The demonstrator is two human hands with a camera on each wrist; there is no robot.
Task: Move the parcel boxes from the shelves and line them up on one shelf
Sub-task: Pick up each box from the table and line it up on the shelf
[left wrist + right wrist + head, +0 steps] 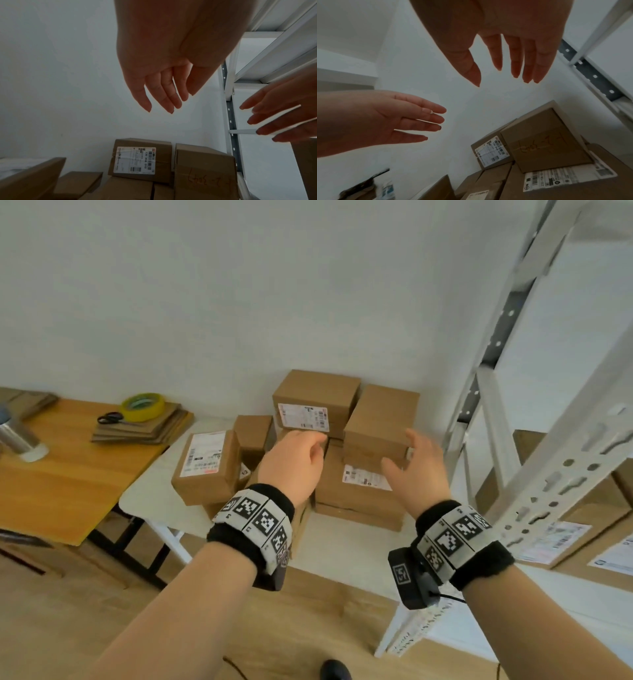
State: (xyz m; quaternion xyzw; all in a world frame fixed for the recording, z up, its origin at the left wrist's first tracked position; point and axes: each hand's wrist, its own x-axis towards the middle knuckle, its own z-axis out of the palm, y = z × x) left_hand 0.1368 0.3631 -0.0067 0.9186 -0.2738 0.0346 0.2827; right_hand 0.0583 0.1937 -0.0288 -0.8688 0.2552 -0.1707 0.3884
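Reaching: 2 empty hands, left hand (295, 462) & right hand (419, 474), toward approx 7 stacked parcel boxes (378, 422).

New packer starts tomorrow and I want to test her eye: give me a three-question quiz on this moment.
1. True or false: the left hand grips a box.
2. What lies beside the tape roll on the flat cardboard? A scissors, B knife, C pen.
3. The plain box between the hands rests on a box bearing a ____.

Key: 1 false, both it and the right hand are empty. 2 A, scissors. 3 label.
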